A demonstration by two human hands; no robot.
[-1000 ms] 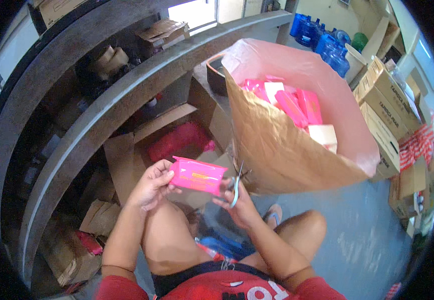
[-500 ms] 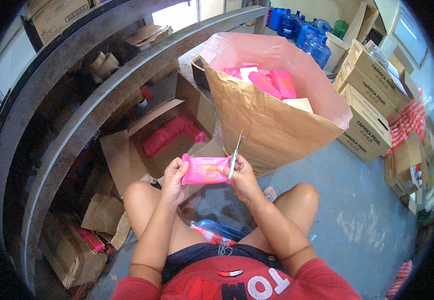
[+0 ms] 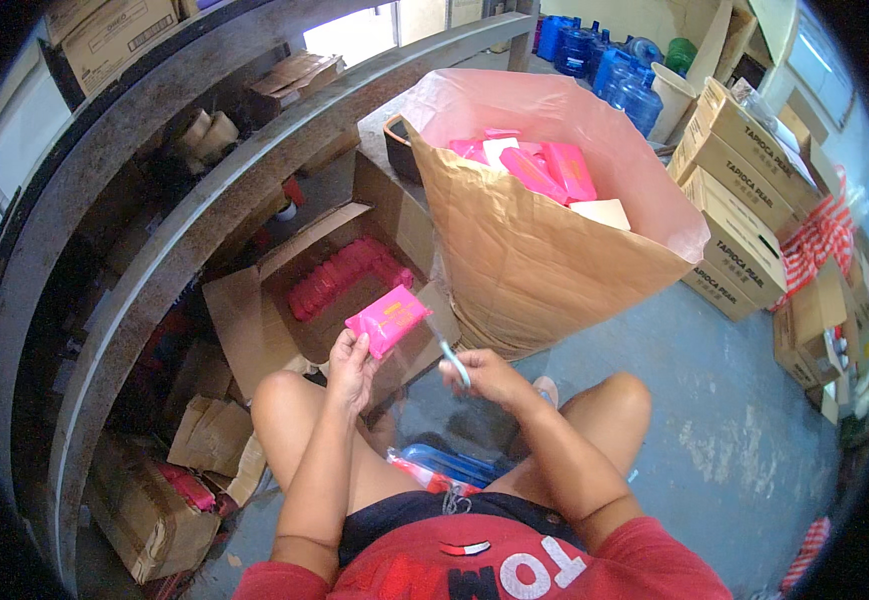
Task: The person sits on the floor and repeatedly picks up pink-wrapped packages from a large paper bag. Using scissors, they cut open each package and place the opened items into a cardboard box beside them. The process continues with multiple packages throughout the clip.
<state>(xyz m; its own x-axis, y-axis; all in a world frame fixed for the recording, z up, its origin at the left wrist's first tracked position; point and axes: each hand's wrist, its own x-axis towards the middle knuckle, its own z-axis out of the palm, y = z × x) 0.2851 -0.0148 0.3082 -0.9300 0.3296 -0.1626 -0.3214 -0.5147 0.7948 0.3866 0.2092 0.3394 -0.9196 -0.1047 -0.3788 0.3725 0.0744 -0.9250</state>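
1. Clamped, by the fingers of the left hand (image 3: 352,368), on the near-left end of a pink pack (image 3: 389,318); held tilted before an open carton (image 3: 244,325).
2. Curled, by the fingers of the right hand (image 3: 491,379), around scissors (image 3: 454,362); aimed at the pack, too blurred to tell touching from apart.
3. Could swivel or drop the pack if pinched too loosely at one end.
4. Could nick the left fingers if steered too far across.
5. Beyond, rightward: brown sack (image 3: 544,265) of more pink packs (image 3: 564,170).
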